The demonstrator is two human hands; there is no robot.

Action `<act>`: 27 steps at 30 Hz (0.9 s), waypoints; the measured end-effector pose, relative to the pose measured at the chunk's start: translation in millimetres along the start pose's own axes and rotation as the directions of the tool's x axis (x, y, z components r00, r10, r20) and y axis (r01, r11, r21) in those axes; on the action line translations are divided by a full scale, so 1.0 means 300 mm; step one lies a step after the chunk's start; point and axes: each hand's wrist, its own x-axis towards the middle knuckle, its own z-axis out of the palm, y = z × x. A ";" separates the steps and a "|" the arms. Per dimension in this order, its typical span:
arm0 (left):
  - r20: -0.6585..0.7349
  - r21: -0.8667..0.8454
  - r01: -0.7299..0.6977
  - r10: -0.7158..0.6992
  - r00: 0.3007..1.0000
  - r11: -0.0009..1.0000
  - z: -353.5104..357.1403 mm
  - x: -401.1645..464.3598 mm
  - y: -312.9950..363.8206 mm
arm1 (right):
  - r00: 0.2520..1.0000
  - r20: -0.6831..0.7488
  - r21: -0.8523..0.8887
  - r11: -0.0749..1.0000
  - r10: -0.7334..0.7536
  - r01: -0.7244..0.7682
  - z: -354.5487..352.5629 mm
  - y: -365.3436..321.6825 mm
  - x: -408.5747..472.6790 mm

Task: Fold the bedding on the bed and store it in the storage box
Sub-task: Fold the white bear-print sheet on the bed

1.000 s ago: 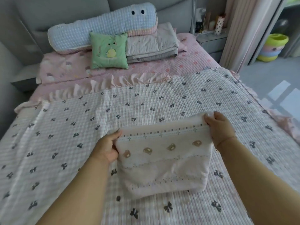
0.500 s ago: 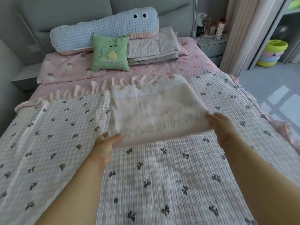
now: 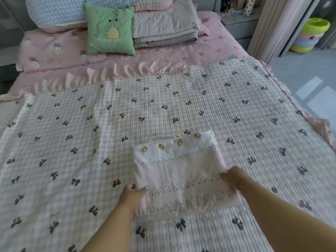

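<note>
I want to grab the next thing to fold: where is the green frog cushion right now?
In the head view, the green frog cushion stands at the head of the bed, upper left of centre, leaning on the blue bolster beside the folded grey blanket.

The left hand [image 3: 130, 194] and right hand [image 3: 231, 176] grip the folded white cloth [image 3: 181, 175]; it lies on the bow-print blanket [image 3: 72, 133].

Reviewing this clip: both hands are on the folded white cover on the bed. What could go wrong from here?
1. The left hand and right hand grip only the side edges of the folded white cover; lifted, its layers could sag and unfold.
2. No storage box is in view, so carrying it far may loosen the fold.
</note>
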 end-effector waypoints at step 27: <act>0.085 0.836 -0.299 0.431 0.898 0.459 0.203 0.300 0.204 | 0.928 -0.036 -0.663 0.704 -0.370 0.255 0.194 -0.222 0.292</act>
